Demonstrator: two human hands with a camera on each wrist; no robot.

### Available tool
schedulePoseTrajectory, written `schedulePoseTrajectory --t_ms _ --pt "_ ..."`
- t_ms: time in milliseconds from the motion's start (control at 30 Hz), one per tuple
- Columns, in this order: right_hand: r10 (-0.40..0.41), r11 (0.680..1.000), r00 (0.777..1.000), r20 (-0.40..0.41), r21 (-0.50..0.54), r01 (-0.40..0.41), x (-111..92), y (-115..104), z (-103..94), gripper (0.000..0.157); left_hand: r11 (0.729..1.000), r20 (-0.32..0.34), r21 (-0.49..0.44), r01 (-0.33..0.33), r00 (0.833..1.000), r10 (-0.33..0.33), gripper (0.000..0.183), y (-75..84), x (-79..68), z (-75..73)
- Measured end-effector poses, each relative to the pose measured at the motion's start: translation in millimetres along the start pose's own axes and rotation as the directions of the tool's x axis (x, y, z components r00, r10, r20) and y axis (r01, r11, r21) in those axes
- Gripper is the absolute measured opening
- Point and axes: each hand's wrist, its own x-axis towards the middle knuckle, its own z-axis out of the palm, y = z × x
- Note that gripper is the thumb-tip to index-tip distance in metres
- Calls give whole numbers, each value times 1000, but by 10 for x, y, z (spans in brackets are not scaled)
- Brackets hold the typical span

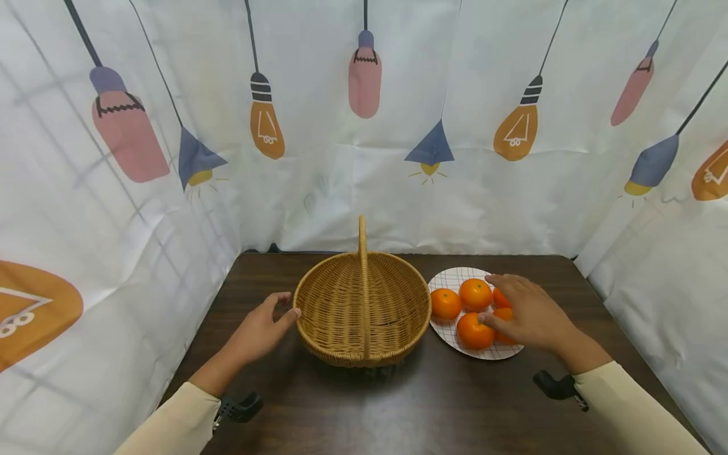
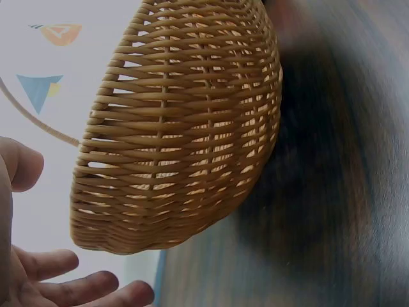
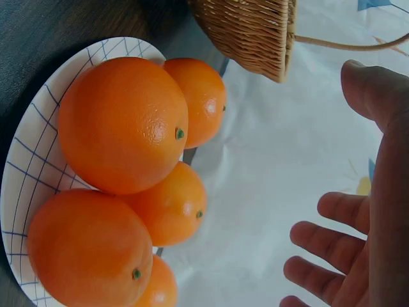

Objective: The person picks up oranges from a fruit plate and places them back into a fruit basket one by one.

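From my end, counting five oranges (image 1: 475,333), same tally in head and right wrist views. One plate (image 1: 455,277). One basket (image 1: 330,306), one handle (image 1: 364,294). One left hand (image 1: 258,333), one right hand (image 1: 531,314). Two sleeves (image 1: 173,420). Two black wrist pieces (image 1: 243,408). One table (image 1: 370,407). On cloth (image 1: 483,208), I count ten printed lamps (image 1: 267,129) in head view: four orange bulbs (image 1: 514,139), three pink lamps (image 1: 364,85), three blue lamps (image 1: 430,145). Left wrist view gives me one basket, one hand.
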Motion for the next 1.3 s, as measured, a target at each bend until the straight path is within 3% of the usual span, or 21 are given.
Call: schedulePoseTrajectory --t_ms 133,333,1300 --pt "12 1000 1000 22 14 -12 47 -12 38 87 993 32 -104 58 998 -55 70 -15 31 54" --pt "-14 999 1000 15 49 13 147 -33 113 81 965 60 -252 76 996 -62 63 -17 50 118" --pt "-9 998 994 110 57 3 548 -110 463 74 943 90 -317 97 993 -72 59 -43 58 171"
